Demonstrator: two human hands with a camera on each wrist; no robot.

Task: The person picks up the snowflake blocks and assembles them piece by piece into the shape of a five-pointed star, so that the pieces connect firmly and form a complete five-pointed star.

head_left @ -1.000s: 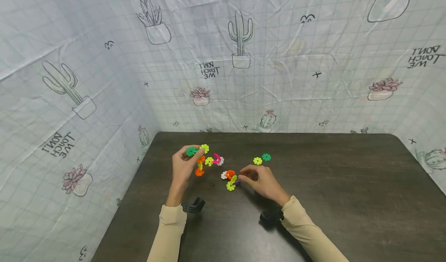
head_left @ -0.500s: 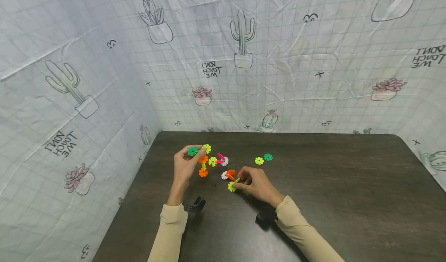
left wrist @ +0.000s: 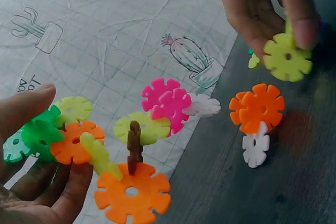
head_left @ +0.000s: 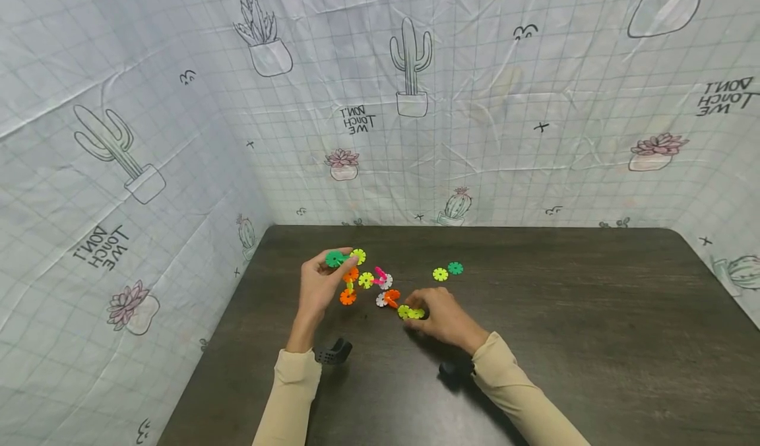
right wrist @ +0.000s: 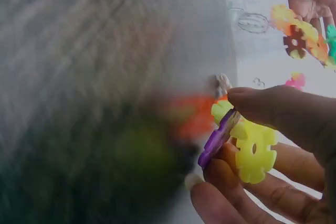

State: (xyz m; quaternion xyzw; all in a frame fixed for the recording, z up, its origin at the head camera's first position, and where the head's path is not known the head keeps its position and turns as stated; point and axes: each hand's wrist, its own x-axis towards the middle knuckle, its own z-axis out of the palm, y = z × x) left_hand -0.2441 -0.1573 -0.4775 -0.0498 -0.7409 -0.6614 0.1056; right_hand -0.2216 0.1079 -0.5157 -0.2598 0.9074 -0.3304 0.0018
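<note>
My left hand grips one end of a chain of notched plastic flower discs. In the left wrist view, its green disc lies between thumb and fingers. Orange discs, a brown one, yellow ones and pink discs with a white one extend from there. My right hand pinches joined yellow discs and a purple disc between thumb and fingers. Beside that hand, a joined cluster of orange discs and a white disc lies on the dark table.
Farther back on the table lie a yellow disc and a green disc, side by side. A cactus-printed cloth hangs behind the table and along its left side. Black camera mounts sit at both wrists.
My right hand has taken hold of the yellow and purple discs and drawn them rightward, away from the orange and white cluster. The left hand's chain has shifted slightly right.
</note>
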